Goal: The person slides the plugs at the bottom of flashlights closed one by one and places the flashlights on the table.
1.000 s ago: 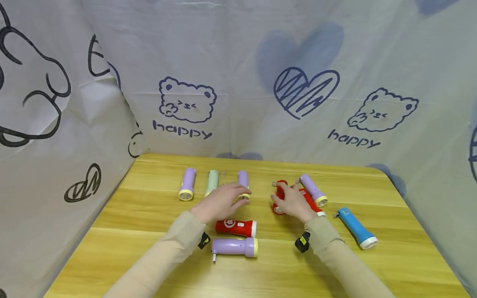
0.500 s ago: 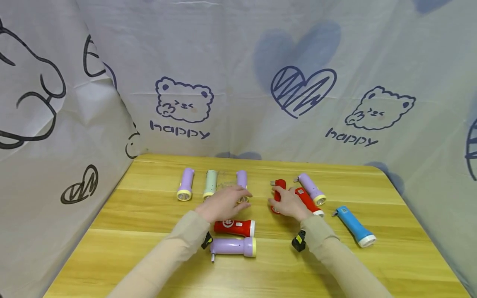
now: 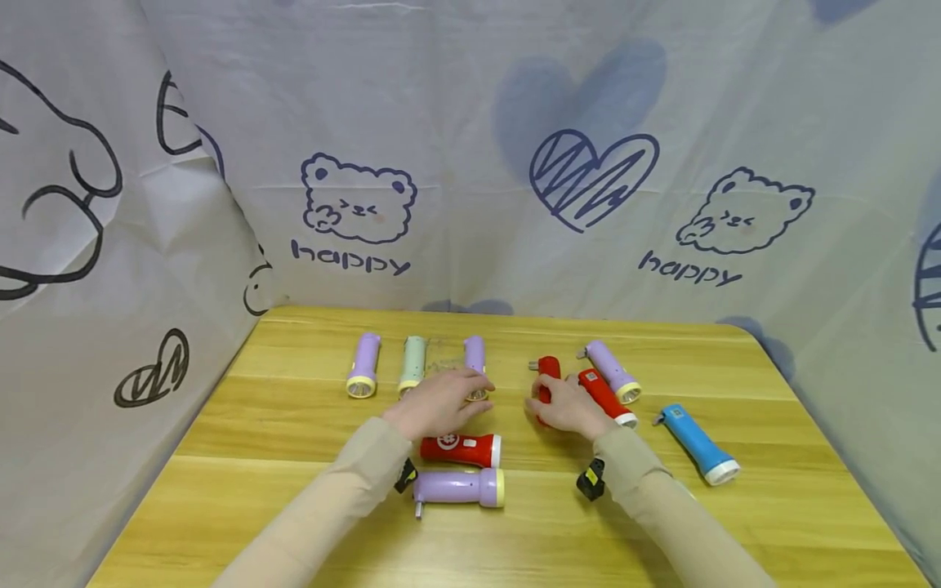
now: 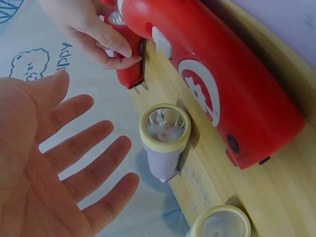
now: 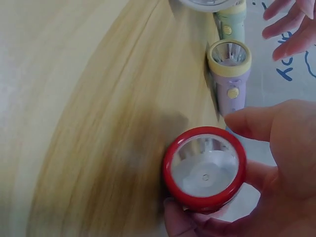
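Note:
My right hand (image 3: 569,404) grips a small red flashlight (image 3: 548,369), whose metal plug prongs point left. In the right wrist view, the fingers curl around it just behind its red-rimmed lens (image 5: 205,173). My left hand (image 3: 434,400) holds nothing, its fingers spread and relaxed in the left wrist view. Behind that hand, a purple flashlight (image 3: 474,353) with a cream rim is partly covered by the fingers. Nearer to me lie a red flashlight (image 3: 459,449) with a white emblem and a purple flashlight (image 3: 456,487) with its plug folded out.
At the back left are a purple flashlight (image 3: 364,363) and a pale green flashlight (image 3: 414,359). To the right lie a red flashlight (image 3: 605,392), a purple flashlight (image 3: 610,367) and a blue flashlight (image 3: 694,441). A printed cloth (image 3: 470,196) hangs behind the wooden table (image 3: 294,408).
The right hand's fingers have drawn in closer around the small red flashlight, and its lens end is now more hidden in the head view. The left hand has hardly moved.

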`<state>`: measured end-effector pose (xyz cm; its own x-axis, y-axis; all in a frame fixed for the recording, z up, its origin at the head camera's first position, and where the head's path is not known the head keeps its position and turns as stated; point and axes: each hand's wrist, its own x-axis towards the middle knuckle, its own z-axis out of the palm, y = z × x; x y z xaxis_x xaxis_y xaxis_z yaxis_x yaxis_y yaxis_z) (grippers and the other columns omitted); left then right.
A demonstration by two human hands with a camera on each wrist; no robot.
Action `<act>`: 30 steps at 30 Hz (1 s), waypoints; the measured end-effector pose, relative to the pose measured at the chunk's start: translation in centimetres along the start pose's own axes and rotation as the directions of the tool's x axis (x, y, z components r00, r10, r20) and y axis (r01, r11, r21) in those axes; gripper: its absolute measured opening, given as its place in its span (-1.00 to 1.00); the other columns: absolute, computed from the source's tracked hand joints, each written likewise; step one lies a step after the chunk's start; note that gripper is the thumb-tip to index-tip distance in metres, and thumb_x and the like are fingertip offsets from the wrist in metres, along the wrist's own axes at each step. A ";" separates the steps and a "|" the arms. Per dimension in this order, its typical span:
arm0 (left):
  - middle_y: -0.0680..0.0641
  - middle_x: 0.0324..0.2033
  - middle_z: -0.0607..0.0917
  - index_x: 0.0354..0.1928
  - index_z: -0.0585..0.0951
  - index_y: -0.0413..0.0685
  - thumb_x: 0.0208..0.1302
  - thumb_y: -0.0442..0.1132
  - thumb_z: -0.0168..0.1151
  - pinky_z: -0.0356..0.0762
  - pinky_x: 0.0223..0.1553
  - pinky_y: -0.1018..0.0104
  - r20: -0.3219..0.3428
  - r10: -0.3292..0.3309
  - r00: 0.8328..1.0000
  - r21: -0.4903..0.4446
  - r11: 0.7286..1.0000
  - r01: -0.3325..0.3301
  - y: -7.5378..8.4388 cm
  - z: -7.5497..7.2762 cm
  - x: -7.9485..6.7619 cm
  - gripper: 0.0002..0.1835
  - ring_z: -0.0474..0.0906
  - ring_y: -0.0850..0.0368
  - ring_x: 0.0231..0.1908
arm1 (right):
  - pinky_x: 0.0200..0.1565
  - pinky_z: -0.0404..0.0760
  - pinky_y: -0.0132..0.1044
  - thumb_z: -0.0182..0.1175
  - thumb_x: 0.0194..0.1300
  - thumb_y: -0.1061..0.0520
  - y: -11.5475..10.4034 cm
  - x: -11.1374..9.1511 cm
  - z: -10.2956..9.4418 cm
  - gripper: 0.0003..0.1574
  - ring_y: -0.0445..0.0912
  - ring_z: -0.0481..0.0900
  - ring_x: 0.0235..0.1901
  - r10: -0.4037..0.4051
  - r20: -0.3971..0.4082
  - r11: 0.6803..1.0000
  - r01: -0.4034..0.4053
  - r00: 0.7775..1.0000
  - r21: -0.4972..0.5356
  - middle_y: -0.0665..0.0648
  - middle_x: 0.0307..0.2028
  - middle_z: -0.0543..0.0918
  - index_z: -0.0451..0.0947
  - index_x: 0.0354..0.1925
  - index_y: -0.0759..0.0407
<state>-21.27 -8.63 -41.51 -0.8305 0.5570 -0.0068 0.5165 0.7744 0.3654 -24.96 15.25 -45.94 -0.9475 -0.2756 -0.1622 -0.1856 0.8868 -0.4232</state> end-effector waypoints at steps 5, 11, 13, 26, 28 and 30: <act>-0.09 0.26 0.62 0.23 0.60 -0.03 0.51 -0.01 0.12 0.43 0.41 0.00 0.000 -0.002 1.000 -0.005 1.000 0.002 0.2 -0.3 -0.1 -0.60 0.52 -0.06 0.31 | -0.17 0.47 -0.06 0.19 0.40 -0.11 -0.2 0.0 0.0 -0.74 0.15 0.42 -0.15 -0.004 0.008 1.000 0.004 1.000 -0.002 0.20 -0.26 0.59 0.52 -0.10 0.01; -0.10 0.26 0.62 0.24 0.60 -0.05 0.51 -0.02 0.12 0.43 0.41 0.00 0.004 0.004 1.000 -0.004 1.000 -0.004 0.3 -0.4 -0.1 -0.59 0.52 -0.08 0.31 | -0.06 0.54 0.06 0.18 0.41 -0.13 -0.2 0.1 0.2 -0.62 0.20 0.45 -0.08 0.009 0.005 1.000 -0.009 1.000 -0.015 0.28 -0.14 0.61 0.51 0.05 0.05; -0.10 0.26 0.62 0.24 0.60 -0.06 0.51 -0.03 0.12 0.43 0.40 0.00 0.007 0.006 1.000 -0.009 1.000 -0.006 0.3 -0.3 -0.1 -0.59 0.52 -0.08 0.31 | -0.10 0.53 0.01 0.18 0.41 -0.13 -0.2 0.1 0.3 -0.64 0.18 0.44 -0.09 0.005 -0.001 1.000 -0.005 1.000 -0.013 0.26 -0.17 0.62 0.51 0.01 0.05; -0.08 0.28 0.61 0.26 0.59 -0.06 0.53 -0.02 0.09 0.42 0.41 0.00 0.002 0.004 1.000 -0.047 0.999 -0.004 -0.5 0.0 -0.2 -0.58 0.51 -0.06 0.32 | -0.27 0.40 -0.23 0.17 0.44 -0.11 0.3 -1.0 0.5 -0.77 0.05 0.44 -0.21 -0.054 -0.053 0.976 0.064 0.997 0.207 0.12 -0.36 0.54 0.48 -0.09 -0.04; -0.09 0.28 0.61 0.26 0.58 -0.05 0.53 -0.01 0.08 0.41 0.42 0.00 -0.002 0.001 1.000 -0.053 0.999 -0.001 -0.7 0.1 -0.2 -0.58 0.50 -0.06 0.33 | -0.33 0.36 -0.29 0.15 0.46 -0.09 0.3 -1.3 0.3 -0.77 -0.03 0.41 -0.36 -0.085 -0.070 0.954 0.101 0.994 0.281 0.06 -0.45 0.46 0.45 -0.07 -0.01; -0.09 0.28 0.61 0.26 0.58 -0.06 0.53 0.00 0.07 0.40 0.42 -0.01 -0.010 0.000 1.000 -0.060 0.998 0.000 -0.7 0.1 -0.3 -0.57 0.49 -0.08 0.33 | -0.36 0.35 -0.32 0.13 0.48 -0.08 0.2 -1.5 0.1 -0.74 -0.09 0.37 -0.44 -0.100 -0.077 0.923 0.122 0.992 0.365 0.02 -0.49 0.41 0.41 -0.04 0.03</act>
<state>-21.42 -9.31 -41.90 -0.8326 0.5539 0.0022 0.5032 0.7548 0.4208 -23.55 15.78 -45.89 -0.9412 -0.3341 -0.0501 -0.1916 0.6498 -0.7356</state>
